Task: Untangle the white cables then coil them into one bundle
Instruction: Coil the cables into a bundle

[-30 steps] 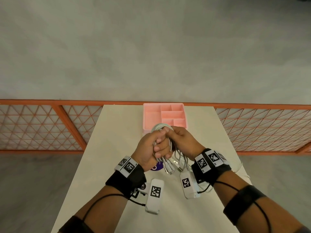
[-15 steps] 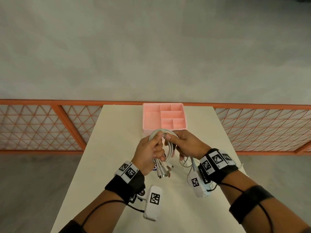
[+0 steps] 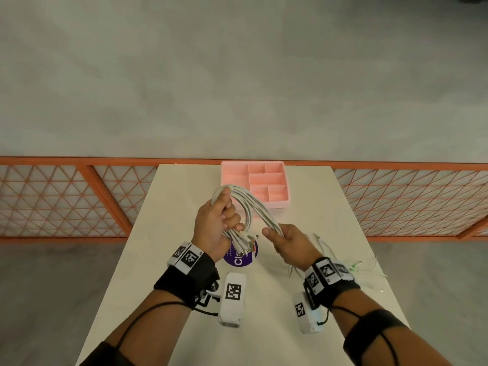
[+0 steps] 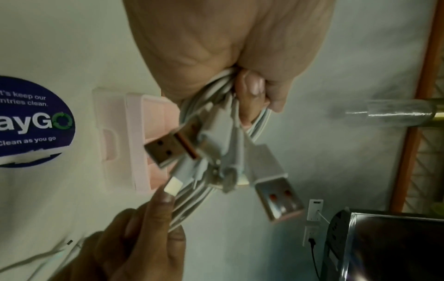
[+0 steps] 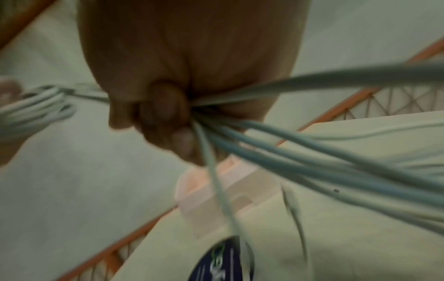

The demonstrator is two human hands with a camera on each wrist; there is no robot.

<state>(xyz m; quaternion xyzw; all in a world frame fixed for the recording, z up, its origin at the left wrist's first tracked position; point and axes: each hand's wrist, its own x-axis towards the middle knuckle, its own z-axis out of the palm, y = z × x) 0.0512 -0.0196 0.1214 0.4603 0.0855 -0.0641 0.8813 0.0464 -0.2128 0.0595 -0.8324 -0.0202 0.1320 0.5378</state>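
We hold the white cables (image 3: 244, 204) above the table (image 3: 163, 260), near the pink tray (image 3: 266, 180). Our left hand (image 3: 214, 223) clenches the looped coil, USB plugs (image 4: 170, 150) dangling below; our right hand (image 3: 289, 243) pinches the arching strands, loose ends trailing right.

A pale cream table (image 3: 184, 260) runs away from the viewer to an orange-framed railing (image 3: 79, 161) whose panels are filled with a lattice of crossing orange wires (image 3: 52, 202). Beyond and below the railing spreads a plain grey concrete floor (image 3: 237, 75), evenly and softly lit. In the left wrist view a white wall socket (image 4: 315, 210) with a black plug sits beside a dark, glossy box-shaped object (image 4: 384, 247).
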